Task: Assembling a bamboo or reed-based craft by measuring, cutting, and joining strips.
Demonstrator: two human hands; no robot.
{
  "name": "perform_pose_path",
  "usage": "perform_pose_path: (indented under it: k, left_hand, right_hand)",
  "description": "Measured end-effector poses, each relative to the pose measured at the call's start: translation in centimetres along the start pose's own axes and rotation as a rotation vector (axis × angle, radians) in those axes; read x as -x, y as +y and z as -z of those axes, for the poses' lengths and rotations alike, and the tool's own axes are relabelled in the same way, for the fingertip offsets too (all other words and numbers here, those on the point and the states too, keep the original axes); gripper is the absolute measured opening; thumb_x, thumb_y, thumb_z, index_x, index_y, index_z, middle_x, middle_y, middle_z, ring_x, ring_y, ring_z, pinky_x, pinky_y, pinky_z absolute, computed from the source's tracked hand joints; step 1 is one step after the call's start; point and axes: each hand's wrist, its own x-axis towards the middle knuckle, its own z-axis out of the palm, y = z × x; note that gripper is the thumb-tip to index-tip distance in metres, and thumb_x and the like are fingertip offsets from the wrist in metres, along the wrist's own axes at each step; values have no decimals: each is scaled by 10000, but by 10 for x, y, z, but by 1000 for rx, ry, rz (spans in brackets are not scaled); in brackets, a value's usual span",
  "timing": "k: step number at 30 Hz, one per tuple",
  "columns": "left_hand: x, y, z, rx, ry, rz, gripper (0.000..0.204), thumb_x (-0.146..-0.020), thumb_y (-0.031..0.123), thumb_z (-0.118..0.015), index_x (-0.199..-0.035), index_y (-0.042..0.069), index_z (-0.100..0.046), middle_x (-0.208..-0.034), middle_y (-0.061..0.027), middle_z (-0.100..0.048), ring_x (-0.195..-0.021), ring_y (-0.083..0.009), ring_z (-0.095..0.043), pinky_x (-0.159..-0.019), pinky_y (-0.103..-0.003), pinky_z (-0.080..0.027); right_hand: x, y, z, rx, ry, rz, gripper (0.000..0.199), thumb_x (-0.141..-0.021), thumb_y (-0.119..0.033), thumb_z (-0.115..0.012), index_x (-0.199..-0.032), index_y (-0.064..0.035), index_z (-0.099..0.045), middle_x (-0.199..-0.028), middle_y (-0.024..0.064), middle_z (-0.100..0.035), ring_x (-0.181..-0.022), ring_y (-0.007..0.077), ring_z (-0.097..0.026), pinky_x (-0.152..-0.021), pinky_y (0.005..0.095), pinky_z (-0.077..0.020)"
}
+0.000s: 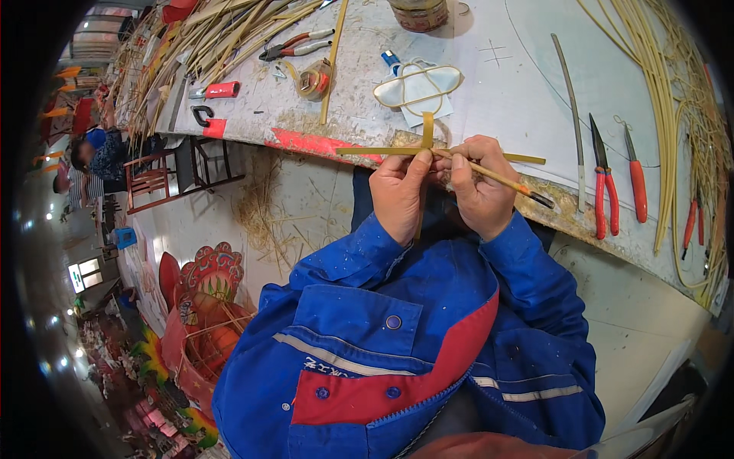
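My left hand [399,195] pinches two flat bamboo strips where they cross at the table's front edge. One strip [359,151] runs left to right; the other strip [427,128] stands across it, its lower part mostly hidden by my fingers. In my right hand [485,187] is a slim tan stick [497,177] with an orange band and a black end, perhaps a brush or pencil. Its other end meets the strips beside my left thumb. The long strip's right end [527,158] sticks out beyond my right hand.
On the table lie a white mask [420,86], pliers [297,49], a tape roll [313,82], a red-handled tool [220,90], long-nose pliers [603,183], a red-handled pointed tool [638,180] and a grey strip [568,92]. Bamboo bundles [650,61] flank it. A wooden chair [151,177] stands left.
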Motion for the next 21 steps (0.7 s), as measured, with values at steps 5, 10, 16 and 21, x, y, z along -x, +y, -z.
perform_pose_path:
  k: [5,10,16,21]
  left_hand:
    - [0,0,0,0,6,-16,260,-1051,122,-663,-1216,-78,-664,-1089,-134,-746,-923,-164,-726,-827,-291,-598]
    - [1,1,-2,7,-4,-6,258,-1049,118,-666,-1218,-78,-664,-1088,-130,-745,-917,-161,-724,-826,-286,-595]
    - [-2,-1,1,-12,4,-20,262,-1045,123,-672,-1214,-77,-665,-1086,-133,-745,-917,-165,-730,-824,-287,-597]
    - [-2,0,-1,-17,22,2,266,-1042,129,-680,-1211,-76,-665,-1081,-134,-746,-918,-169,-735,-821,-289,-600]
  right_hand:
    - [-4,3,9,131,-186,146,120,-1039,-50,-564,-1061,63,-599,-1037,129,-654,-860,177,-760,-775,297,-643]
    - [1,4,5,104,-153,109,124,-1041,-57,-572,-1057,60,-608,-1042,130,-649,-852,175,-744,-760,291,-625]
    - [-2,0,7,150,-177,170,120,-1041,-55,-569,-1075,50,-616,-1018,141,-648,-906,169,-719,-745,291,-599]
    - [0,2,6,4,-49,30,128,-1016,-57,-633,-1110,28,-653,-984,136,-663,-928,167,-697,-791,309,-585]
